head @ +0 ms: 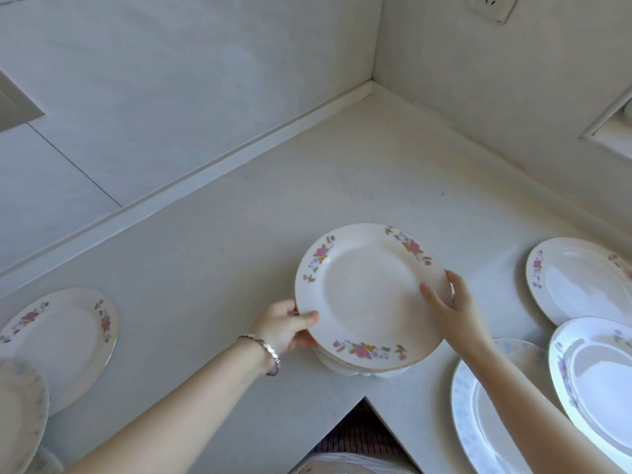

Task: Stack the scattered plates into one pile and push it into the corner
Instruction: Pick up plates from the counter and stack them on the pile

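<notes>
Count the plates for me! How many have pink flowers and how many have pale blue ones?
White round plates with pink flowers: 4
White round plates with pale blue patterns: 2
Total: 6, plus hidden plates, uncountable, under the one the left hand and right hand hold.

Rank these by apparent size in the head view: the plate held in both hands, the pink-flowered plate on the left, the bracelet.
1. The held plate looks largest, but it is nearer the camera, so its lead is unsure.
2. The left plate.
3. The bracelet, plainly smallest.
</notes>
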`<control>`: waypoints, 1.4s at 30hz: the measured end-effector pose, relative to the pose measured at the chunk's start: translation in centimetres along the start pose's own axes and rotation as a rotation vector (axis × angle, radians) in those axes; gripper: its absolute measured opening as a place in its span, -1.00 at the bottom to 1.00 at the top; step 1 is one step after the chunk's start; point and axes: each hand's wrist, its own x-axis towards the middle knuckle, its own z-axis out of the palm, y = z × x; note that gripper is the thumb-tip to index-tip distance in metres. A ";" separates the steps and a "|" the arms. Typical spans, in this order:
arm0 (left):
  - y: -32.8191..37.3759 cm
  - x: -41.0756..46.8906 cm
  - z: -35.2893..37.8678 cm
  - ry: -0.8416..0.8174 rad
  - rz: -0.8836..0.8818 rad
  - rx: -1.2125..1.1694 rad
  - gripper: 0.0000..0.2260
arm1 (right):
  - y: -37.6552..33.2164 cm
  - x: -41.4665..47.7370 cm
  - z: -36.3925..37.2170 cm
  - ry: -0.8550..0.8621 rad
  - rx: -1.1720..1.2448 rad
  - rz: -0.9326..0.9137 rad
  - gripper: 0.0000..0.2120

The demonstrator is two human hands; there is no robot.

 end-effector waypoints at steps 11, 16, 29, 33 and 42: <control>-0.7 2.8 0.5 0.015 -0.184 0.669 -0.84 | 4.7 -0.3 0.7 -0.033 -0.243 0.074 -0.47; -0.6 3.5 0.2 0.030 -0.215 0.753 -0.85 | 5.0 -0.4 1.1 -0.038 -0.435 0.091 -0.41; -2.1 5.5 1.4 0.207 0.163 0.437 -0.47 | 4.2 0.8 3.2 -0.034 -0.008 0.062 -0.41; -2.9 5.8 3.0 0.302 0.157 0.099 -0.52 | 4.2 1.1 3.9 -0.044 0.080 0.062 -0.45; -2.7 5.2 1.9 0.263 0.150 0.270 -0.52 | 2.0 0.7 3.4 -0.015 -0.159 0.024 -0.41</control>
